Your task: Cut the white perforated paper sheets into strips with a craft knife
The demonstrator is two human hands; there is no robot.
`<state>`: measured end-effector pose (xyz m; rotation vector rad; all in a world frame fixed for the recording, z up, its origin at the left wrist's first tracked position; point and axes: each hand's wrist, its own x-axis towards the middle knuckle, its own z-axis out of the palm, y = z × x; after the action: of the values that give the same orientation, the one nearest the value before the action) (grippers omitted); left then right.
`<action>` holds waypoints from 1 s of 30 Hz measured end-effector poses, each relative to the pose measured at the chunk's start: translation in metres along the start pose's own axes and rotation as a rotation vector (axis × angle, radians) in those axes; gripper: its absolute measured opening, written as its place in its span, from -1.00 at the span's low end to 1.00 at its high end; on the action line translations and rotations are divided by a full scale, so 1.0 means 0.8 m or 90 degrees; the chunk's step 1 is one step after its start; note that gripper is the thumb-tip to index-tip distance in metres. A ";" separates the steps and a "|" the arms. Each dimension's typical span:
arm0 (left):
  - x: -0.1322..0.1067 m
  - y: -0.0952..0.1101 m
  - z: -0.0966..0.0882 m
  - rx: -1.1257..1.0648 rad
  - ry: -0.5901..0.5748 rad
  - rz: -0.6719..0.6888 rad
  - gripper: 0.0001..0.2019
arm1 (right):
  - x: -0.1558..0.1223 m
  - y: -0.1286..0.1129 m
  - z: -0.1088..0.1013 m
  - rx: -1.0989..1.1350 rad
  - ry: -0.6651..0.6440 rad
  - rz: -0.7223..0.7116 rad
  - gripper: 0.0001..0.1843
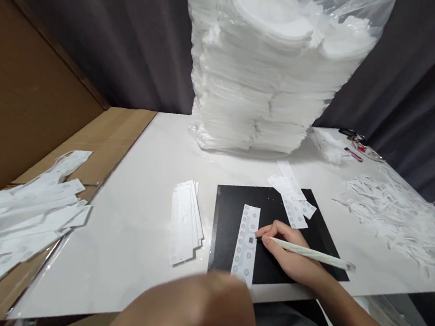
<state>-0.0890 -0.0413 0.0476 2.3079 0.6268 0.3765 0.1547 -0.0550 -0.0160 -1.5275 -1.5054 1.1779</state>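
My right grip pinches a pale pen-like tool, its dark tip just beside a small dark square on a printed white strip, which lies on the black mat. My blurred left arm overlaps the strip's near end; I cannot tell my left grip's state.

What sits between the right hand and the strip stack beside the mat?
In the head view, a printed strip lies there on the black mat, then come a bare band of mat and a narrow gap of white tabletop.
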 end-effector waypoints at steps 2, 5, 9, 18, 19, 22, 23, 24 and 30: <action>0.019 -0.006 0.007 0.057 0.019 -0.057 -0.67 | -0.002 0.003 0.008 -0.002 0.008 -0.023 -0.85; 0.034 -0.024 0.036 0.184 0.022 -0.134 -0.45 | -0.003 0.005 0.015 -0.035 0.025 -0.075 -0.85; 0.032 -0.049 0.073 0.285 0.021 -0.169 -0.32 | -0.003 0.009 0.020 -0.065 0.029 -0.095 -0.85; 0.028 -0.044 0.085 0.307 0.021 -0.190 -0.33 | -0.005 0.010 0.021 -0.146 0.039 -0.165 -0.84; 0.028 -0.044 0.086 0.305 0.022 -0.190 -0.33 | -0.007 0.011 0.025 -0.174 0.041 -0.193 -0.84; 0.028 -0.045 0.090 0.302 0.026 -0.191 -0.34 | -0.011 0.019 0.038 -0.308 0.049 -0.310 -0.84; 0.028 -0.046 0.091 0.302 0.024 -0.193 -0.34 | -0.011 0.023 0.040 -0.355 0.056 -0.342 -0.82; 0.028 -0.047 0.091 0.302 0.020 -0.197 -0.34 | -0.011 0.028 0.038 -0.394 0.070 -0.362 -0.79; 0.033 -0.046 0.088 0.288 0.003 -0.217 -0.32 | -0.009 0.052 -0.058 -0.495 0.391 -0.177 -0.68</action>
<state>-0.0486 -0.0428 -0.0259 2.5496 1.1853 0.0816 0.2135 -0.0606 -0.0366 -1.8346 -1.7178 -0.1027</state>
